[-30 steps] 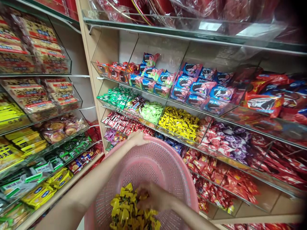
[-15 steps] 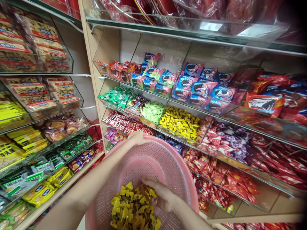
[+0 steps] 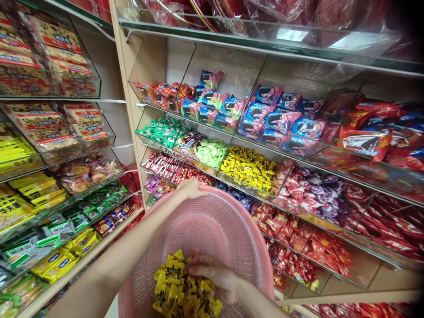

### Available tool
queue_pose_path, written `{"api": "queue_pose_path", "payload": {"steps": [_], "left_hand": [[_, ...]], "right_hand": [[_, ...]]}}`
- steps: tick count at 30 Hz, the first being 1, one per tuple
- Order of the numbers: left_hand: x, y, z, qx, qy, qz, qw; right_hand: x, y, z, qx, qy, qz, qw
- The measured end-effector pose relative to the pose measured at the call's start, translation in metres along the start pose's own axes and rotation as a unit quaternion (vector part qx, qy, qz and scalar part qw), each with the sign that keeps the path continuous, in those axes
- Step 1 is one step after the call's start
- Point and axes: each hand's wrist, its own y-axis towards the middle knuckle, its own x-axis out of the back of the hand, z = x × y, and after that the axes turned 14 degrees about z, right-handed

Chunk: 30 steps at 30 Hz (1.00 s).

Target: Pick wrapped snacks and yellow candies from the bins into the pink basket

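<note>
A pink perforated plastic basket (image 3: pixel 255 247) is tilted in front of me. My left hand (image 3: pixel 191 190) reaches across it and grips its far rim, fingers hooked over the edge. A heap of yellow wrapped candies (image 3: pixel 179 291) with dark print lies in the bottom. Inside the basket, my right hand (image 3: pixel 213 271) is on the right side of this heap, its fingers bent round some candies. How many pieces it holds is hidden under the palm. Similar yellow candies (image 3: pixel 250 165) fill a shelf bin beyond the rim.
Clear-fronted shelf bins stand ahead, with green candies (image 3: pixel 160 131), red-and-purple wrapped candies (image 3: pixel 313 192) and blue-and-pink cookie packs (image 3: pixel 278 121). On the left, a second rack holds biscuit packs (image 3: pixel 62 44) and yellow packets (image 3: pixel 56 265). A glass shelf edge (image 3: pixel 232 37) runs across above.
My right hand has shifted a little left over the candy heap, its fingers reaching farther across it. My left hand stays on the basket's rim.
</note>
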Motion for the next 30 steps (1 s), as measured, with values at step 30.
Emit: {"api": "queue_pose_path", "payload": {"steps": [30], "left_hand": [[0.001,-0.007,-0.001,-0.016,0.000,0.003,1.000]], "right_hand": [[-0.001,-0.003,-0.013,0.104,-0.111,-0.050,0.987]]}}
